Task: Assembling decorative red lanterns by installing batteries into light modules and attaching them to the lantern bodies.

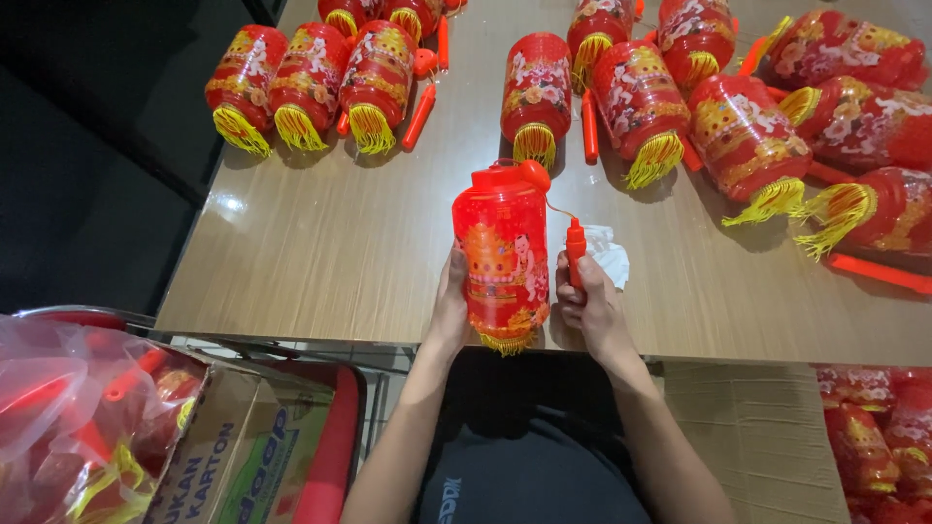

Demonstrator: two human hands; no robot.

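The left hand (449, 303) is raised at the table's near edge, wrist bent up, palm pressed flat along the side of an upright red lantern (501, 255), fingers wrapped behind it. The right hand (585, 303) stands just beside the lantern on its other side, fingers curled shut around an orange handle stick (576, 251) held upright; a thin cord runs from the stick's tip to the lantern's top. Both forearms rise from below, elbows tucked in. Behind the stick lies something white, probably crumpled tissue (608, 253). Beyond the lantern, finished lanterns (537, 97) with yellow tassels lie in rows across the wooden table (320, 243). Left of it, lower, sits a cardboard box (233, 451).
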